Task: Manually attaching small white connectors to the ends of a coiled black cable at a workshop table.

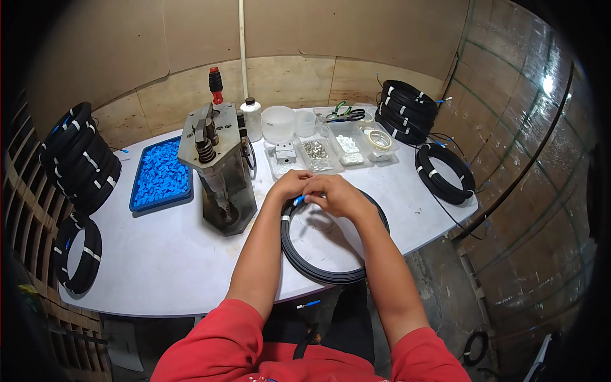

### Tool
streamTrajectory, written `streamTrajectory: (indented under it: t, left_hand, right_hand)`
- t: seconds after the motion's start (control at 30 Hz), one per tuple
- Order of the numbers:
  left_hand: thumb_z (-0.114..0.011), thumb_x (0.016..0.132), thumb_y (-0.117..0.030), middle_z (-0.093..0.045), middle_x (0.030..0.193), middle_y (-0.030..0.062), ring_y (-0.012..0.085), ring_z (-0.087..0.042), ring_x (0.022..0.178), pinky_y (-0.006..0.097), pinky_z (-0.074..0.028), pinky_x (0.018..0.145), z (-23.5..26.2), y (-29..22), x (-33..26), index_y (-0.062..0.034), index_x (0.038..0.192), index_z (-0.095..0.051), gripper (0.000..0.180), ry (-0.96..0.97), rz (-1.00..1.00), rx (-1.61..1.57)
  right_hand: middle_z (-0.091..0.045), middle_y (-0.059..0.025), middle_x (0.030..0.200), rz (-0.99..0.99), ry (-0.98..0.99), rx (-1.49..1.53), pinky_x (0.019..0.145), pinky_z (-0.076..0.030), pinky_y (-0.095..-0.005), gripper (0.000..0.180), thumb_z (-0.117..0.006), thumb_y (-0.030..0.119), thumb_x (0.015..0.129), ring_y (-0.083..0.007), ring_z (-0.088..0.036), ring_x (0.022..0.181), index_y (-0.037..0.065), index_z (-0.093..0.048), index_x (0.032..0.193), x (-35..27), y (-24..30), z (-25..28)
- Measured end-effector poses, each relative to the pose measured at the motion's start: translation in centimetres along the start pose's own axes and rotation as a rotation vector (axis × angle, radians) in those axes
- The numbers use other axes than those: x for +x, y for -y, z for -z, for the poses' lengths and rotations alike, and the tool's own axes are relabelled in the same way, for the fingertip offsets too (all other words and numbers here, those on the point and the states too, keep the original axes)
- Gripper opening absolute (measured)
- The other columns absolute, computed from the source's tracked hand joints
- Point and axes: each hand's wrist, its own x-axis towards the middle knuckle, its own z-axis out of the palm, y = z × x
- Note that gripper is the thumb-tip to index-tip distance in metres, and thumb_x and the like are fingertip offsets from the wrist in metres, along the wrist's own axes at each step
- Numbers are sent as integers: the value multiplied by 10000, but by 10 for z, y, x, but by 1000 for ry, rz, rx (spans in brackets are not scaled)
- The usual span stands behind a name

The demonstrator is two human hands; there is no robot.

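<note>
A coil of black cable (321,275) lies on the white table in front of me, a white tie around its left side. Both hands meet at the coil's far left part. My right hand (338,194) is closed, thumb and fingers pinching at a small blue connector (299,200). My left hand (291,184) is bent closed just beside it, its fingertips partly behind the right hand. What the left fingers grip is hidden.
A metal hand press (219,146) stands left of centre, beside a blue tray (133,205) of small blue parts. Clear bins with metal and white pieces (347,145) sit beyond my hands. Stacked black cable coils (83,159) stand left, more coils (407,111) at the far right.
</note>
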Motion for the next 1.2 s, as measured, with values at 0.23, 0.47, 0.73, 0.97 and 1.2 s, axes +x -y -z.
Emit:
streamTrajectory:
  t: [0.23,0.47,0.73,0.97,1.2]
  left_hand:
    - [-750,803,-135,-706,959,108,156,-651,862,282,-518,803,-8,-18,-4,-9,1102,-680,333,55,67,209]
    - [-793,709,-173,-703,1022,179,268,-680,927,336,-526,832,-17,-36,-15,-60,1123,-686,442,-19,98,482]
    - [-776,704,-174,-693,1028,195,324,-667,969,377,-520,860,-28,-50,-29,-53,1082,-700,404,-49,103,633]
    - [-709,754,-128,-672,1008,232,379,-635,990,424,-498,875,-39,-56,-28,-3,1012,-680,288,-59,16,878]
    - [-699,781,-111,-656,951,227,385,-628,919,432,-483,822,-31,-97,-36,21,1020,-635,280,-130,-212,822]
  right_hand:
    - [-664,-83,909,-28,56,-275,788,-512,-380,121,-723,105,762,-280,-635,892,53,-703,869,-28,-2,-34]
    - [-683,-135,957,-134,123,-258,816,-512,-402,185,-715,143,771,-325,-644,883,68,-709,940,-38,3,-46]
    - [-661,-127,1097,-562,-546,-517,915,-456,-420,313,-728,210,788,-333,-591,1032,75,-691,1068,-88,-18,10]
    - [-657,-221,1088,-1007,-153,-277,932,-478,-435,513,-711,314,785,-384,-608,1072,19,-610,1192,-114,-60,26]
    - [-562,-49,669,-930,-391,203,406,-392,-294,394,-673,189,877,-114,-502,461,52,-486,1195,-109,-51,50]
